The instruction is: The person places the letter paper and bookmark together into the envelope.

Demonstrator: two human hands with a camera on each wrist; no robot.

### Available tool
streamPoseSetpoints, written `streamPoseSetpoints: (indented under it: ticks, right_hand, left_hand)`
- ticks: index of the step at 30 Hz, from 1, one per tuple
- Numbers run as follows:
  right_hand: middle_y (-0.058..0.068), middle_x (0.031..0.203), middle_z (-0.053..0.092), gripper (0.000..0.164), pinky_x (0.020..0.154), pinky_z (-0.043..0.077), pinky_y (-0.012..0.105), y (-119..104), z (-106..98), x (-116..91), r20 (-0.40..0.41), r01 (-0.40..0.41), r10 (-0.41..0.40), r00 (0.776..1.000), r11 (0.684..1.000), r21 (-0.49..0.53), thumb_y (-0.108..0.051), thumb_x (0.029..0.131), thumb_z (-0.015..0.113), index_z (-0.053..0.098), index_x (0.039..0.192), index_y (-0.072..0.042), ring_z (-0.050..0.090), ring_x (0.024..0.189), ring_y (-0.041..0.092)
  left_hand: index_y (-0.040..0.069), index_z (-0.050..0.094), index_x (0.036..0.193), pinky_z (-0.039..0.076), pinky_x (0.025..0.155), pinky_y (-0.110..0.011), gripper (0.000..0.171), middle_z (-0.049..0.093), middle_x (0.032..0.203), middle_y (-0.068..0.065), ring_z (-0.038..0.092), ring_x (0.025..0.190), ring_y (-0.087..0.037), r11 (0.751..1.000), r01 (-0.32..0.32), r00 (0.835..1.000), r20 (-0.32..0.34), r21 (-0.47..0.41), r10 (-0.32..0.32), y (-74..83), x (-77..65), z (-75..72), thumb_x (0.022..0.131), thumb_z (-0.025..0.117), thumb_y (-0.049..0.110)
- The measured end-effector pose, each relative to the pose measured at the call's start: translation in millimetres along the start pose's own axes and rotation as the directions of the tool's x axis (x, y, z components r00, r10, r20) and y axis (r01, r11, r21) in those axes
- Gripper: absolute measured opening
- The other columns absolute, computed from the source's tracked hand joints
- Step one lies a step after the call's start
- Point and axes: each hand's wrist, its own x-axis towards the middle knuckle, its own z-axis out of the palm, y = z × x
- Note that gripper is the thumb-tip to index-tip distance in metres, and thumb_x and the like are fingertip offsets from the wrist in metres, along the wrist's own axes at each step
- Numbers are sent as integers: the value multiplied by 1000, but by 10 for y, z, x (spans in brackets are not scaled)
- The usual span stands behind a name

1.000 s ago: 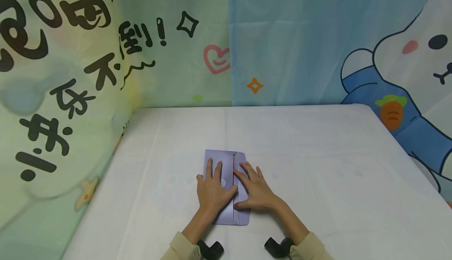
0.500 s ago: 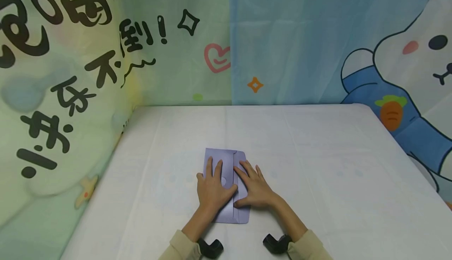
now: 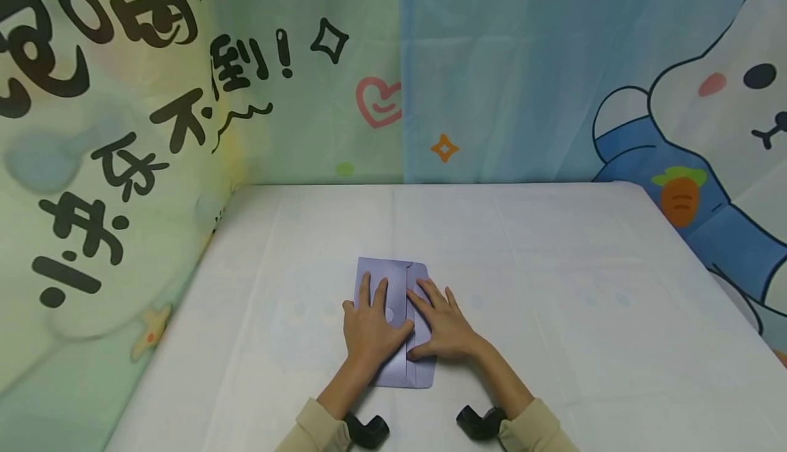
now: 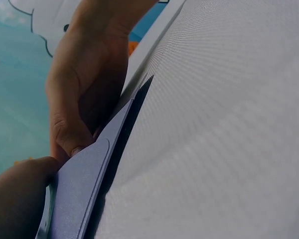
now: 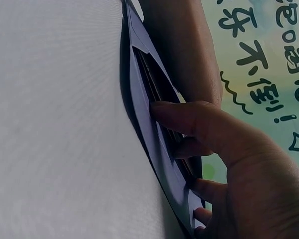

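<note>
A pale purple envelope (image 3: 392,375) lies on the white cloth, its long flap (image 3: 423,377) folded out to the right. My left hand (image 3: 372,332) rests on the envelope's body with fingers spread, the thumb reaching to the opening. On the flap side, my right hand (image 3: 451,332) touches the envelope with spread fingers, thumb and index finger near the opening's edge. The right wrist view shows the opening of the envelope (image 5: 139,94) gaping a little, with a thin dark edge inside; what it is I cannot tell. In the left wrist view, my left thumb (image 4: 20,194) touches the envelope's side.
The white-covered table (image 3: 553,288) stretches out around the envelope. A printed curtain (image 3: 522,76) hangs behind it and along the left side. A black wrist device (image 3: 367,431) sits at my left cuff, another black device (image 3: 481,425) at the right.
</note>
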Motion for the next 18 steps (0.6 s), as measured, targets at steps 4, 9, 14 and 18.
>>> streamPoseSetpoints:
  ticks: [4,9,14,18]
  right_hand:
    - [22,148,19,105,105,4,57,11,13,-2,-9,3,-3,1000,1000,-7,-52,57,74,35,141,-3,10,137,38]
    - [23,148,19,104,104,5,58,34,13,-24,-28,32,-31,999,999,25,-52,58,75,35,141,-2,11,136,39]
    - [20,150,13,100,102,7,61,85,-57,-97,9,18,-21,1000,973,230,-38,66,78,28,144,-1,4,134,46]
    - [17,152,9,95,101,8,63,122,-107,-144,60,-31,10,998,933,358,-27,71,76,24,145,-1,-3,132,50]
  left_hand:
    - [15,51,132,40,66,-39,84,35,143,-15,48,81,-36,1000,-6,1000,-7,9,6,1,-1,14,62,63,58]
    - [15,54,129,39,71,-42,80,35,142,-16,47,89,-37,999,-30,998,-56,-13,29,3,-24,19,61,64,56]
    - [15,56,128,35,88,-51,75,38,139,-18,39,114,-43,998,-27,998,-56,-51,24,-3,-54,44,64,64,54]
    - [13,58,124,31,93,-53,72,41,136,-20,34,122,-44,998,-19,999,-28,-63,17,-3,-82,68,66,63,55]
